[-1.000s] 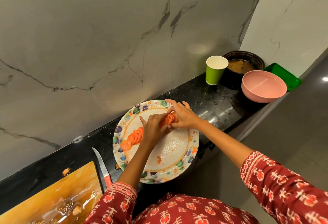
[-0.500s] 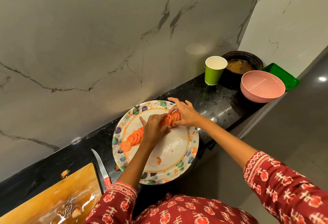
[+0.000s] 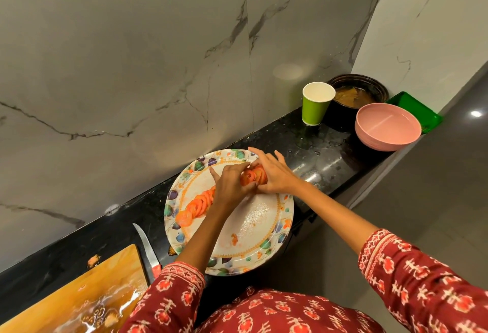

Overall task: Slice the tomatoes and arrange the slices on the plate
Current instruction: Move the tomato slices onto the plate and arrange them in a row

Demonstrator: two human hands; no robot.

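Red-sleeved arms reach forward; left hand [image 3: 229, 184] and right hand [image 3: 274, 175] meet, both pinching tomato slices [image 3: 254, 176] between them over the plate [image 3: 266, 229].

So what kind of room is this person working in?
Most likely a home kitchen: a black speckled stone counter against grey marble wall tiles, a wooden cutting board with a red-handled knife beside it, and tomato slices on a floral-rimmed plate.

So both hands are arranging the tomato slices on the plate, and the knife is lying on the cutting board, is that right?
Not quite: in the head view the knife lies on the black counter, between the cutting board and the plate. Both hands, left and right, do handle the tomato slices.
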